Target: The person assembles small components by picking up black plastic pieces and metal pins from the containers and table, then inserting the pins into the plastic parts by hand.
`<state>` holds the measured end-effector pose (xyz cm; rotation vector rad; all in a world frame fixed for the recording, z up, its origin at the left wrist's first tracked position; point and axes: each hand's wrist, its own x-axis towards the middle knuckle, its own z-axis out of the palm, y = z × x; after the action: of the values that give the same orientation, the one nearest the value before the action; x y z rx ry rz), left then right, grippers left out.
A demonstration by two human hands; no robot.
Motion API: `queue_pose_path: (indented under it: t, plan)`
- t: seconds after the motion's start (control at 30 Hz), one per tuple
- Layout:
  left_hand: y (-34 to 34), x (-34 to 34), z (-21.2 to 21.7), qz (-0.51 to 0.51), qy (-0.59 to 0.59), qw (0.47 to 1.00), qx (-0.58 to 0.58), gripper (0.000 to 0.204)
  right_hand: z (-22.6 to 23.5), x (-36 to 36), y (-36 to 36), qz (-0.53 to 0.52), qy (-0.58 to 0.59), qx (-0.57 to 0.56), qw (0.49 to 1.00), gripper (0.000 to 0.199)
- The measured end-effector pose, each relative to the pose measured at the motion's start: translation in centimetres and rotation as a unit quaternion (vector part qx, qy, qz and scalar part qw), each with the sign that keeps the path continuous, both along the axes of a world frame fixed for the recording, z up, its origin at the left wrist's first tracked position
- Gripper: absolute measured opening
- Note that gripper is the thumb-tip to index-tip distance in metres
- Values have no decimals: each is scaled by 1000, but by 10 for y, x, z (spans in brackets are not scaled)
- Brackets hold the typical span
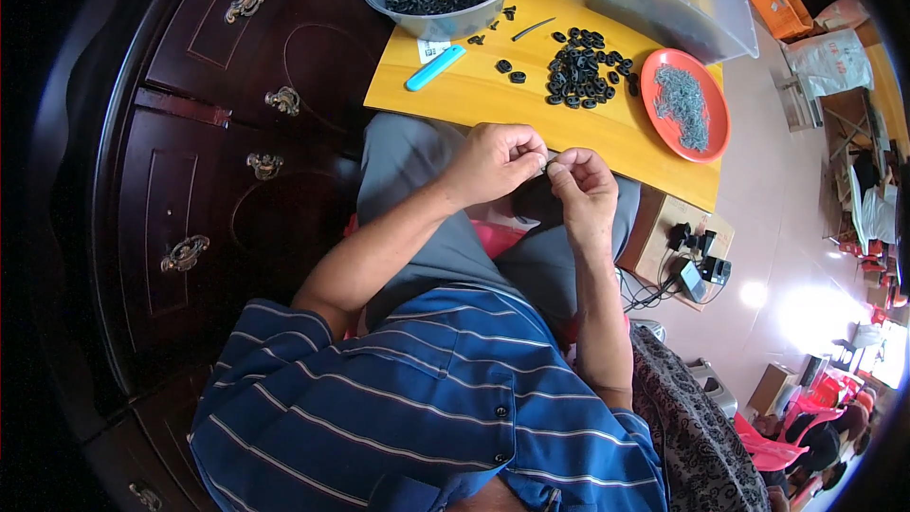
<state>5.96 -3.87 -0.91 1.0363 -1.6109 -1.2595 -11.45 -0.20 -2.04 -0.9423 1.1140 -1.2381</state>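
Just past the table's near edge, over my lap, my left hand (500,161) and my right hand (585,188) meet fingertip to fingertip. Both are closed in a pinch. A tiny dark piece shows at the right fingertips; what the left fingers grip is too small to make out. Beyond them, several small black oval ring-like parts (572,79) lie in a loose group on the yellow table (464,100). To the right of that group, a red-orange plate (718,106) carries a heap of thin silvery metal pieces (682,102).
A translucent bowl (431,26) full of black parts stands at the back left. Near it lie a light-blue handled tool (435,68) and a thin dark stick (533,28). A clear plastic bin (678,11) occupies the back right. A dark wooden cabinet (218,142) borders the left side.
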Motion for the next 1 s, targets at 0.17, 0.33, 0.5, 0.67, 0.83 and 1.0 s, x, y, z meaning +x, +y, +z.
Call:
queue_pose_path:
  t: [0.17,0.33,0.5,0.67,0.83,1.0]
  plan:
    - [-3,-6,-4,2,23,1000,13,7,-4,0,-1,-24,7,-21,999,9]
    - [-6,-10,5,9,15,998,52,7,0,-1,-4,-44,-21,-36,998,8]
    - [-8,-15,-1,14,-4,1000,7,7,0,-3,-3,-52,-29,-41,997,9]
    - [-17,-15,-1,-3,69,997,36,9,3,-7,-7,-57,-54,-46,996,9]
    - [-37,-7,11,52,-51,996,-43,16,5,-12,-9,-80,-53,-41,995,10]
    - [-54,-12,-1,80,-232,944,-219,22,9,-13,-9,-97,-47,-37,994,10]
